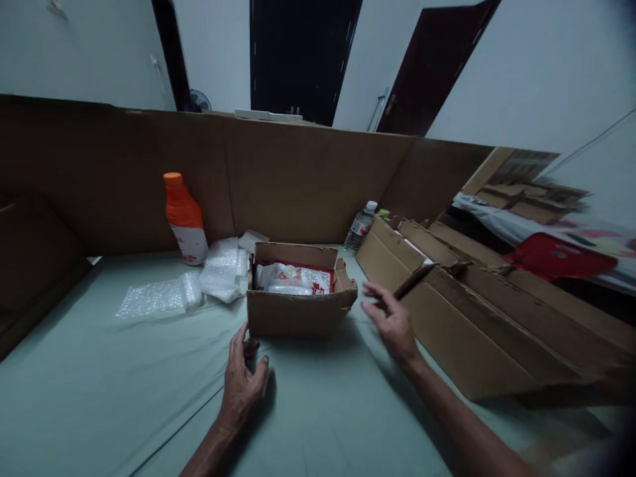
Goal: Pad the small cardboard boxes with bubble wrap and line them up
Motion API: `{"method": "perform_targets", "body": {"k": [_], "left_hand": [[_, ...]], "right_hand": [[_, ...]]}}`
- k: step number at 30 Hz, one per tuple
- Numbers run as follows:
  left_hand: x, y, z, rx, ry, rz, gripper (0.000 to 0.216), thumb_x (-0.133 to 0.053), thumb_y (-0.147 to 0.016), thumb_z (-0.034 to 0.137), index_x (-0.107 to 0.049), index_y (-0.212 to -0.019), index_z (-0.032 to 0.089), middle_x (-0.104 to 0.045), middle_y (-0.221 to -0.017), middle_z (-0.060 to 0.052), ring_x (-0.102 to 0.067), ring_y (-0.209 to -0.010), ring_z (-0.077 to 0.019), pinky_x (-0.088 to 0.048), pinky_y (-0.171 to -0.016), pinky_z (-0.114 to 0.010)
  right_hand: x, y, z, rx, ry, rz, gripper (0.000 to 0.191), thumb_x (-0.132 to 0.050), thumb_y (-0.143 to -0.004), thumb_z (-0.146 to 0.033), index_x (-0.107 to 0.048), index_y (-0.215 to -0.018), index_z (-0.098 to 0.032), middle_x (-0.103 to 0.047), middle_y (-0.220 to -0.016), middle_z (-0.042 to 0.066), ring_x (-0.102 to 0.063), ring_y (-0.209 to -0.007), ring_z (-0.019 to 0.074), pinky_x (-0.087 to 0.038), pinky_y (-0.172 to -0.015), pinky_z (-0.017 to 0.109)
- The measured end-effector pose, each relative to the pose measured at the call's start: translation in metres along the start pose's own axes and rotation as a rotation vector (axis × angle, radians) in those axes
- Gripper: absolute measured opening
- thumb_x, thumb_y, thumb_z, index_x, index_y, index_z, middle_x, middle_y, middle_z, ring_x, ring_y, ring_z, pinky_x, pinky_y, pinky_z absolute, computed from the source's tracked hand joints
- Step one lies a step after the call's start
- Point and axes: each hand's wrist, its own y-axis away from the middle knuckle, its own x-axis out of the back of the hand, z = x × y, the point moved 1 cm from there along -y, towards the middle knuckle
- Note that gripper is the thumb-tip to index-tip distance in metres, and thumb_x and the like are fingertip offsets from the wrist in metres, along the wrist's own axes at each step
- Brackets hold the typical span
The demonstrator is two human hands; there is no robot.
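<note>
A small open cardboard box point(298, 317) stands on the cloth-covered table in the middle of the view. Inside it lies a white and red printed packet point(298, 275), with a clear plastic item partly in sight beside it. My left hand point(242, 377) is at the box's front left corner, fingers apart and holding nothing; whether a fingertip touches the cardboard I cannot tell. On the other side, my right hand point(390, 321) hovers just right of the box, open and empty, its fingers a little curled toward the box's right wall.
Bubble wrap point(221, 268) lies left of the box, before an orange-capped bottle point(185, 222). A clear water bottle point(360, 228) stands behind right. Larger cardboard boxes point(462, 338) line the right side. A tall cardboard wall point(308, 182) closes off the back.
</note>
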Motion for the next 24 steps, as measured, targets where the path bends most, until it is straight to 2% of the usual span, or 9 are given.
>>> {"method": "perform_targets", "body": {"k": [2, 4, 8, 11, 17, 21, 24], "left_hand": [[0.002, -0.002, 0.0, 0.003, 0.004, -0.015, 0.073, -0.065, -0.081, 0.033, -0.038, -0.148, 0.022, -0.057, -0.131, -0.014, -0.062, -0.109, -0.023, -0.049, -0.097, -0.042], [0.005, -0.005, -0.001, 0.013, 0.009, -0.037, 0.077, -0.065, -0.082, 0.035, -0.035, -0.151, 0.022, -0.061, -0.122, -0.012, -0.062, -0.108, -0.0235, -0.048, -0.097, -0.043], [0.009, -0.013, -0.008, 0.048, 0.046, -0.087, 0.079, -0.064, -0.083, 0.038, -0.032, -0.153, 0.021, -0.065, -0.11, -0.009, -0.062, -0.104, -0.0228, -0.048, -0.094, -0.042], [0.009, -0.016, -0.012, 0.085, 0.079, -0.089, 0.079, -0.065, -0.082, 0.039, -0.033, -0.152, 0.021, -0.065, -0.106, -0.007, -0.062, -0.101, -0.021, -0.048, -0.093, -0.041], [0.01, -0.025, -0.001, 0.139, 0.177, -0.083, 0.082, -0.07, -0.073, 0.041, -0.039, -0.147, 0.021, -0.065, -0.101, -0.004, -0.062, -0.096, -0.0195, -0.049, -0.087, -0.037], [0.009, -0.033, 0.01, 0.165, 0.239, -0.121, 0.082, -0.071, -0.07, 0.039, -0.041, -0.145, 0.022, -0.066, -0.098, -0.003, -0.063, -0.09, -0.0179, -0.05, -0.083, -0.035], [0.009, -0.028, 0.016, 0.175, 0.245, -0.111, 0.085, -0.072, -0.067, 0.037, -0.043, -0.145, 0.018, -0.067, -0.09, -0.003, -0.063, -0.087, -0.0187, -0.051, -0.083, -0.035]], "right_hand": [[-0.019, 0.034, 0.024, -0.08, -0.065, -0.166, 0.059, -0.068, -0.08, -0.048, -0.061, -0.13, -0.018, -0.071, -0.121, 0.014, -0.067, -0.106, 0.0297, -0.055, -0.091, 0.045], [-0.044, 0.057, 0.037, -0.08, -0.12, -0.264, 0.065, -0.069, -0.08, -0.047, -0.055, -0.136, -0.018, -0.067, -0.129, 0.014, -0.065, -0.114, 0.0303, -0.052, -0.099, 0.047], [-0.076, 0.07, 0.047, -0.091, -0.138, -0.242, 0.055, -0.062, -0.085, -0.044, -0.054, -0.133, -0.018, -0.066, -0.13, 0.014, -0.062, -0.119, 0.0298, -0.047, -0.105, 0.048], [-0.081, 0.071, 0.052, -0.123, -0.126, -0.238, 0.048, -0.059, -0.087, -0.045, -0.056, -0.127, -0.017, -0.067, -0.126, 0.014, -0.062, -0.117, 0.0299, -0.048, -0.103, 0.048], [-0.082, 0.066, 0.046, -0.068, -0.153, -0.17, 0.067, -0.069, -0.078, -0.047, -0.05, -0.135, -0.018, -0.061, -0.137, 0.016, -0.057, -0.126, 0.0318, -0.045, -0.109, 0.049], [-0.086, 0.054, 0.037, -0.105, -0.167, -0.182, 0.065, -0.068, -0.076, -0.05, -0.053, -0.131, -0.018, -0.063, -0.135, 0.016, -0.059, -0.124, 0.0326, -0.046, -0.107, 0.049], [-0.082, 0.055, 0.034, -0.146, -0.159, -0.197, 0.064, -0.066, -0.078, -0.054, -0.055, -0.129, -0.018, -0.067, -0.129, 0.015, -0.062, -0.12, 0.0332, -0.048, -0.104, 0.049]]}}
